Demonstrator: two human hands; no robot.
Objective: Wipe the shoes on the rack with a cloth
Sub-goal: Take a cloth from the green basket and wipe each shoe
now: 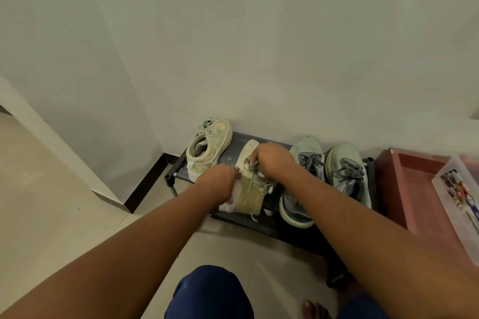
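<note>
We look down on a low dark shoe rack (pixel 234 145) that stands on the tiled floor (pixel 51 215), against the pale wall (pixel 259 46) near a corner.

Four shoes are on the top shelf. At the far left a yellowish sneaker (pixel 208 146) stands with its toe towards the wall. Just beside it, in the middle, is its pair, the second yellowish sneaker (pixel 250 190), and both hands are on this one. On the right side, 2 grey-green running shoes with grey laces: the first one (pixel 302 176) close to the right forearm, the other one (pixel 348 171) next to it, near the right end of the rack.

Our left hand (pixel 217 182) holds the middle sneaker at its left side, fingers curled on the edge. Our right hand (pixel 272 159) is above the lace area, fingers bent down and pinching smth pale and crumpled (pixel 252 163); we cannot tell if it is the cloth or the laces, bc the hand covers most of it. So a cloth we cannot point out with certainty.

To the right of the rack there is a reddish wooden box (pixel 404 189), and a clear plastic container (pixel 458 204) lies over its right part, w/ printed papers inside.

At the bottom edge we see a knee in blue fabric (pixel 210 295) and bare toes (pixel 315 309) on the floor.
</note>
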